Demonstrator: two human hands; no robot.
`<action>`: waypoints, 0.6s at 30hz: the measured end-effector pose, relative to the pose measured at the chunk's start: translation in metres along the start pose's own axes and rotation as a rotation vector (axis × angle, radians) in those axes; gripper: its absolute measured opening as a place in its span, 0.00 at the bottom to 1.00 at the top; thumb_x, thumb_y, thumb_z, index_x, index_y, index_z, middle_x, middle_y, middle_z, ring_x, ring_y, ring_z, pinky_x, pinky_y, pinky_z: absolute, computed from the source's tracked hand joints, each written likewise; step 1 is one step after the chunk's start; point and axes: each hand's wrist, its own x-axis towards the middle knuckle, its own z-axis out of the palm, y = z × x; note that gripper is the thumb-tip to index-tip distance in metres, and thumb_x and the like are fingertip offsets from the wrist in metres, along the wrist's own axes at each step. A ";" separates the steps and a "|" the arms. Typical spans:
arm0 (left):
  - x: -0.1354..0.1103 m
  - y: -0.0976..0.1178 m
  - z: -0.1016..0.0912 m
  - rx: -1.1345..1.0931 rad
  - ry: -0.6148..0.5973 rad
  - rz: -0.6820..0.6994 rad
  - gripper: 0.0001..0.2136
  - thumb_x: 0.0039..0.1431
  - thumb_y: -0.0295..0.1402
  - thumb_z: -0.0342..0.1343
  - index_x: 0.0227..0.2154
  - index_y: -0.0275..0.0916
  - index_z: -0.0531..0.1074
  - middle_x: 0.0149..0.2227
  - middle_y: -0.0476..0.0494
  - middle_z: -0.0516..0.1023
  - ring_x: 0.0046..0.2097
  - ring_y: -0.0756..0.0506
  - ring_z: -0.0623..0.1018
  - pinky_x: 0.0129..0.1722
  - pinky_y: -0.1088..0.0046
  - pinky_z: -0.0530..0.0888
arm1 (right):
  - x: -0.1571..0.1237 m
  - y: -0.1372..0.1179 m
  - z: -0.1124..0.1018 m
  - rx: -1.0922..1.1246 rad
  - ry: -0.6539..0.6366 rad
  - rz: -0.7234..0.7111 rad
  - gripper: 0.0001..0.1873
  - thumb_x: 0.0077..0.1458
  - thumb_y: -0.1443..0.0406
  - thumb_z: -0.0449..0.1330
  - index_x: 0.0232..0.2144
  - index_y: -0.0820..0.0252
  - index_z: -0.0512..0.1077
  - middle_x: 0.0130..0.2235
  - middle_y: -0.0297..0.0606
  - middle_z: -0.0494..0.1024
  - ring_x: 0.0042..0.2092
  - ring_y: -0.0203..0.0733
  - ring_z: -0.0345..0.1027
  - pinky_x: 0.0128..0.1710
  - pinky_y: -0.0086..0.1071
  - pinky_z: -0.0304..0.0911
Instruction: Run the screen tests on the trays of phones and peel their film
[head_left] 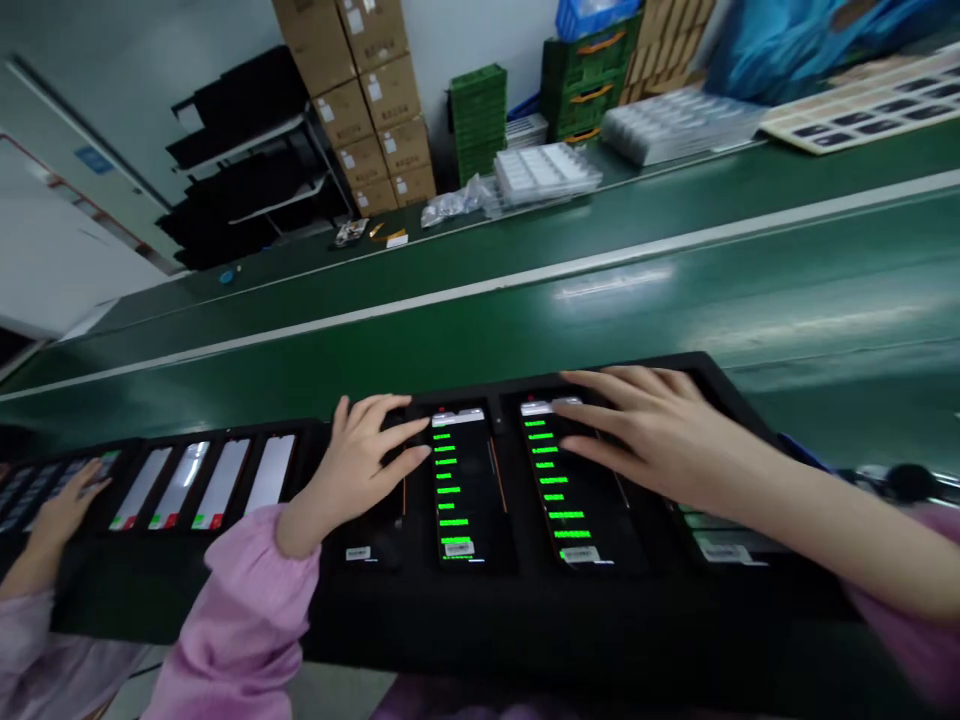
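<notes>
Two smartphones lie side by side in a long black tray (525, 610), their dark screens showing rows of green bars. My left hand (360, 470) rests with spread fingers on the left edge of the first smartphone (461, 490). My right hand (637, 430) lies across the upper part of the second smartphone (574, 490), its fingers apart and covering the top of the screen. Farther left, several devices with pale, glossy screens (221, 485) sit in the same tray. A co-worker's hand (67, 510) in a pink sleeve touches a device at the far left.
A green conveyor belt (480, 320) runs behind the tray. Beyond it stand white plastic trays (544, 172), green crates (480, 120), stacked cardboard boxes (367, 110) and a black rack (240, 160). Small items and a plastic bag lie along the far belt edge.
</notes>
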 end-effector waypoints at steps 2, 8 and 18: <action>0.017 0.013 0.008 -0.012 -0.039 0.046 0.19 0.75 0.50 0.50 0.61 0.55 0.76 0.69 0.40 0.70 0.70 0.33 0.65 0.70 0.23 0.53 | 0.018 -0.014 0.006 -0.001 -0.035 -0.015 0.23 0.75 0.52 0.52 0.55 0.54 0.81 0.64 0.48 0.75 0.58 0.60 0.70 0.49 0.52 0.66; -0.030 -0.012 0.007 -0.126 0.032 0.017 0.16 0.75 0.47 0.51 0.57 0.56 0.79 0.63 0.45 0.76 0.63 0.38 0.76 0.63 0.48 0.76 | -0.025 0.009 -0.023 0.076 0.004 0.077 0.22 0.76 0.51 0.50 0.46 0.45 0.84 0.61 0.38 0.78 0.57 0.54 0.72 0.48 0.50 0.68; -0.072 -0.054 0.023 -0.094 0.260 -0.201 0.22 0.71 0.53 0.54 0.57 0.46 0.77 0.57 0.38 0.79 0.59 0.36 0.78 0.61 0.50 0.75 | -0.061 0.043 -0.017 -0.035 0.061 0.157 0.24 0.76 0.52 0.46 0.48 0.41 0.84 0.60 0.38 0.80 0.52 0.54 0.74 0.40 0.47 0.64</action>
